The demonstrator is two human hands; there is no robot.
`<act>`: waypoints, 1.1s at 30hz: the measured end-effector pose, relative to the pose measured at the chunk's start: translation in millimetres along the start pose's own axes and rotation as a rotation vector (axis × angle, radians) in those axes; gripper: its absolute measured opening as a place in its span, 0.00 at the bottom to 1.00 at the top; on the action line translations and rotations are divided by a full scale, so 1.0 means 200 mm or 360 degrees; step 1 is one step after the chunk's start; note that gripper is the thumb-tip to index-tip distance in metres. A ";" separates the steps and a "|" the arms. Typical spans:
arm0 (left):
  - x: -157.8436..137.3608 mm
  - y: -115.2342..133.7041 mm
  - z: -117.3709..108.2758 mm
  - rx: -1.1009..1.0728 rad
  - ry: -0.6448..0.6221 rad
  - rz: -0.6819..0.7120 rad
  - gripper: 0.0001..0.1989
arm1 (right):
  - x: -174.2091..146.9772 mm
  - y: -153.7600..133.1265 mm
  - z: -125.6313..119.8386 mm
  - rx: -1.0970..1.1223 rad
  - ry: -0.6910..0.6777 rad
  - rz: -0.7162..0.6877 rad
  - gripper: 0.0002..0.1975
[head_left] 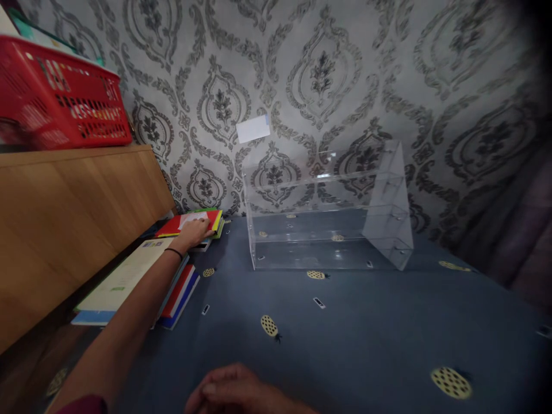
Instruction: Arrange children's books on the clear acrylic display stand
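Note:
At the far end of the table's left side, my left hand [195, 233] has its fingers closed over the right edge of a red book with a yellow border [172, 225]. That book tops a small pile by the wall. Beneath my left forearm lies a nearer stack, topped by a pale cream book [125, 276], with red and blue books [181, 296] sticking out at its right. My right hand [241, 391] is low at the bottom edge, fingers curled together, and nothing shows in it. A clear acrylic tiered rack [328, 230] stands on the table, apart from both hands.
A wooden cabinet [81, 201] borders the books on the left, with a red plastic basket [81, 103] on top. The table has a dark blue pineapple-print cover [366, 333]. Behind is patterned wallpaper with a white paper slip [253, 129]. Dark cloth [509, 201] hangs at right.

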State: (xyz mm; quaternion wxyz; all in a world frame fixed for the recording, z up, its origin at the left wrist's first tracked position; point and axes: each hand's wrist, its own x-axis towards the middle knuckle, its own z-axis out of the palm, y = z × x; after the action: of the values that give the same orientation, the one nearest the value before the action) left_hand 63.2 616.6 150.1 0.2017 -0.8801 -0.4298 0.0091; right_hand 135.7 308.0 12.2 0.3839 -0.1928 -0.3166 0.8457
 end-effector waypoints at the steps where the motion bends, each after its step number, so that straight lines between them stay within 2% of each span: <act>1: 0.00 0.00 0.00 0.0001 -0.0003 -0.0002 0.21 | 0.00 0.00 0.00 -0.0009 0.0001 -0.0002 0.26; 14: 0.00 -0.03 0.04 -0.0042 -0.0036 0.0080 0.17 | 0.00 0.02 -0.01 0.0059 -0.0059 -0.0012 0.23; 22: -0.02 -0.05 -0.03 -0.0096 -0.0002 0.0051 0.16 | 0.02 0.05 -0.04 0.0073 -0.0149 -0.0008 0.23; 25: -0.05 -0.06 -0.06 -0.0119 0.0085 -0.0062 0.14 | 0.01 0.04 -0.02 0.0098 -0.0117 0.0008 0.24; 29: -0.07 -0.07 -0.14 -0.0158 0.0336 -0.0378 0.17 | -0.02 0.00 0.02 0.0102 -0.0079 0.0046 0.25; 33: -0.09 -0.17 -0.26 -0.0238 0.0602 -0.0661 0.19 | -0.03 -0.02 0.04 0.0078 -0.0073 0.0051 0.25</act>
State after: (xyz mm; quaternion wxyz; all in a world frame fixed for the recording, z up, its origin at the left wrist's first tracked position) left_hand 35.8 603.0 207.3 0.2105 -0.7717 -0.5551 -0.2282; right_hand 136.8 301.7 21.5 0.3676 -0.1691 -0.3013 0.8634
